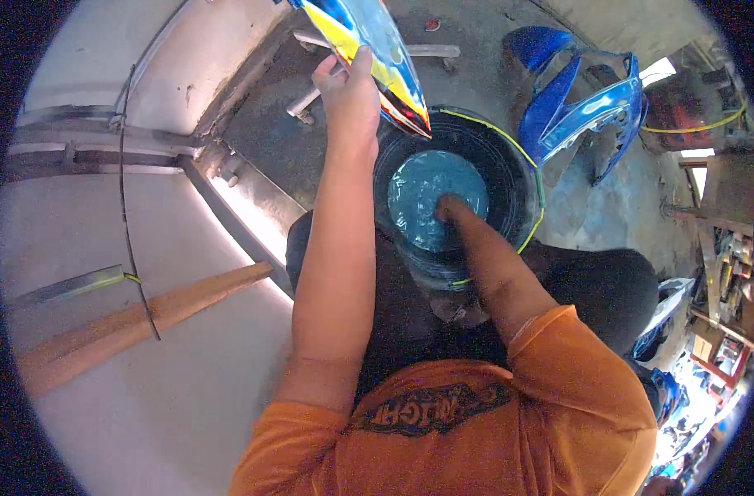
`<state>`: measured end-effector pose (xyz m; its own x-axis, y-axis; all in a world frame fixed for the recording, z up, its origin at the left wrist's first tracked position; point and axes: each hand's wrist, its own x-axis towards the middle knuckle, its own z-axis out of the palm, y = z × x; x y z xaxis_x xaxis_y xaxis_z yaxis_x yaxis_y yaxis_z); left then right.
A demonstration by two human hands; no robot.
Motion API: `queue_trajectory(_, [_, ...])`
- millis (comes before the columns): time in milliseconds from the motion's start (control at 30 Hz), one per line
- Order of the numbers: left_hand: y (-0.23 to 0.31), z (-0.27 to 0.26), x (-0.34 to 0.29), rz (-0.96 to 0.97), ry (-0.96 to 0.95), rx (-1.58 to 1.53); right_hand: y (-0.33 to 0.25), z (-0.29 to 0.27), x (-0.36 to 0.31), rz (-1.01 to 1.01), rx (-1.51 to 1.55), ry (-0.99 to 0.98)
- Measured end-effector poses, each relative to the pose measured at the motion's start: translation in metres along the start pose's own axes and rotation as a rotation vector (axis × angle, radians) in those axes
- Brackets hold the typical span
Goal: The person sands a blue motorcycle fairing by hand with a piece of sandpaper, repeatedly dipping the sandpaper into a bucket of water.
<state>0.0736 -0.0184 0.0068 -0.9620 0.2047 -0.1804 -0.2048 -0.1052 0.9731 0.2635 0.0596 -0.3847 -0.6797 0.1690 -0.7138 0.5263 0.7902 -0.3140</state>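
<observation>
a glossy blue-yellow-red fairing panel (377, 58) is held tilted above a black bucket (509, 165) of bluish water.

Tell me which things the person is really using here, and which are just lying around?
In use:
- left hand gripping the colourful panel
- right hand dipped in the water
- black bucket holding that water

Just lying about:
- blue panels on the ground beyond the bucket
- wooden handle on the left
- metal blade next to it
</observation>
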Motion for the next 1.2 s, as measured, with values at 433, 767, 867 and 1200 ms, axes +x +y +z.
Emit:
queue_trajectory(433, [0.008, 0.010, 0.013, -0.092, 0.132, -0.200, -0.022, -0.042, -0.064, -0.038, -0.127, 0.202])
queue_trajectory(767, [0.016, 0.011, 0.003, -0.041, 0.090, -0.102, 0.009, -0.008, -0.010, -0.055, 0.054, 0.405])
queue_trajectory(867, [0.017, 0.005, -0.001, -0.050, 0.091, -0.068, -0.003, -0.015, -0.007, 0.026, 0.218, 0.323])
queue_trajectory(1200, [0.021, -0.016, -0.016, 0.011, 0.145, -0.024, -0.009, -0.161, -0.077, -0.070, 0.512, 0.003])
